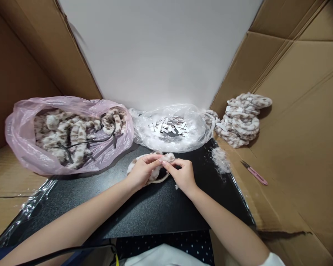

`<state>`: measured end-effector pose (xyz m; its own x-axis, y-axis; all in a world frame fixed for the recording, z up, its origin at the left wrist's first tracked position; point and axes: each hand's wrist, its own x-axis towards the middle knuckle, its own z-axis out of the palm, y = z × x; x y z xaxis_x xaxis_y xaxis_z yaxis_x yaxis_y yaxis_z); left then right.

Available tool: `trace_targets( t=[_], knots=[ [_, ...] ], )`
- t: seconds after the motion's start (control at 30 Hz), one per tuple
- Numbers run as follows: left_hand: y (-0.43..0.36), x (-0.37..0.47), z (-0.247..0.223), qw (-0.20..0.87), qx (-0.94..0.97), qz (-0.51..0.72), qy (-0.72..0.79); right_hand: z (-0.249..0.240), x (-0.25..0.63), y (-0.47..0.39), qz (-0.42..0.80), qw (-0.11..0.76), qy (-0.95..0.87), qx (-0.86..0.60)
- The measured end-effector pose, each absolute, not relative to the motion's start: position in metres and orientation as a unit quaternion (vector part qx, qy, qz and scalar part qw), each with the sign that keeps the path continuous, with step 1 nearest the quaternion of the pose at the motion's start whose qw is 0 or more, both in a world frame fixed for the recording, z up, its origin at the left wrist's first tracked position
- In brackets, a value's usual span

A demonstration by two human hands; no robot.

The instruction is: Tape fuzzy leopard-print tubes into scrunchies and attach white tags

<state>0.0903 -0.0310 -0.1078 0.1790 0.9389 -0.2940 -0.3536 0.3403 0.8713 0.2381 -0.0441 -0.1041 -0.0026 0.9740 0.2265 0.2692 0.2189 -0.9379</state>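
Observation:
My left hand (141, 172) and my right hand (184, 175) meet above the middle of the black work surface, fingers closed and thumbs nearly touching. Between them they pinch a fluffy white-and-brown plush band (170, 157), part of which shows beyond the left hand. Below the fingertips curves a thin pale hoop (161, 180) that seems to belong to the same piece; its join is hidden. A small white scrap, perhaps a tag, hangs under my right hand.
A pink plastic bag (19, 147) holds fluffy bands and dark cords. Beside it, a clear bag (141, 136) contains white tags. At right are stacked plush bands (238, 122), loose fluff (221, 160) and pink-handled thread snips (254, 173). Cardboard walls (302, 122) stand on both sides.

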Motion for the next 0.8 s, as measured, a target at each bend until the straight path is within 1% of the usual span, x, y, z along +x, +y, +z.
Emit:
trace_targets(
  t=[0.1,0.23,0.4,0.57,0.73,0.8],
  knots=[
    [-0.032,0.089,-0.111,0.681,0.353,0.464,0.443,-0.104,0.238,-0.044,0.369,0.480,-0.607,-0.515],
    [-0.032,0.086,-0.112,0.624,0.422,0.503,0.425,-0.106,0.238,-0.044,0.391,0.476,-0.594,-0.518],
    [-0.034,0.086,-0.101,0.568,0.492,0.508,0.422,-0.109,0.238,-0.043,0.373,0.467,-0.612,-0.517],
    [-0.034,0.086,-0.092,0.532,0.521,0.513,0.428,-0.101,0.246,-0.038,0.382,0.426,-0.655,-0.493],
    [-0.029,0.088,-0.082,0.477,0.602,0.512,0.385,-0.084,0.264,-0.022,0.481,0.364,-0.665,-0.441],
    [-0.025,0.088,-0.070,0.446,0.630,0.513,0.376,-0.076,0.276,-0.009,0.494,0.327,-0.663,-0.458]
  ],
)
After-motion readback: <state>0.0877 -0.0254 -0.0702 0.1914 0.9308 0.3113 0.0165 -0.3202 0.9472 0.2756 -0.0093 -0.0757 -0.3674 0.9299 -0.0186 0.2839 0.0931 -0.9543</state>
